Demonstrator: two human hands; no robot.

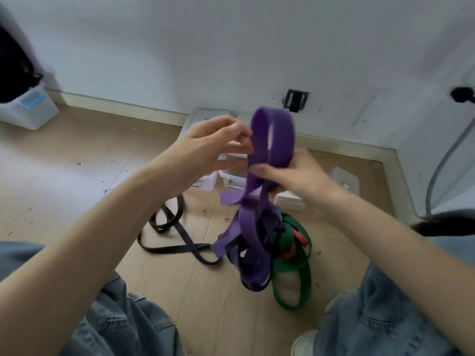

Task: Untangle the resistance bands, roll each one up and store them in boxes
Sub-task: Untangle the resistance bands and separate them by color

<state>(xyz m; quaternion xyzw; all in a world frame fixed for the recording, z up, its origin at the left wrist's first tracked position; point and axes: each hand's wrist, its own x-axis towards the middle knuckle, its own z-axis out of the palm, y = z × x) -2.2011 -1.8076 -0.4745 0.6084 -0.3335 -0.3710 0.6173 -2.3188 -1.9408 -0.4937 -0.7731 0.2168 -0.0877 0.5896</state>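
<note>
Hands raised: right hand grips purple band; left hand pinches loop.

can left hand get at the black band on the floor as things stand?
Probably yes. The black band lies loose on the cardboard, below the left hand, with nothing over most of it. But that hand's fingertips are at the purple band, which the right hand grips, so it must let go first.

White boxes (behind both hands) mostly hidden; band tangle blurred.
</note>
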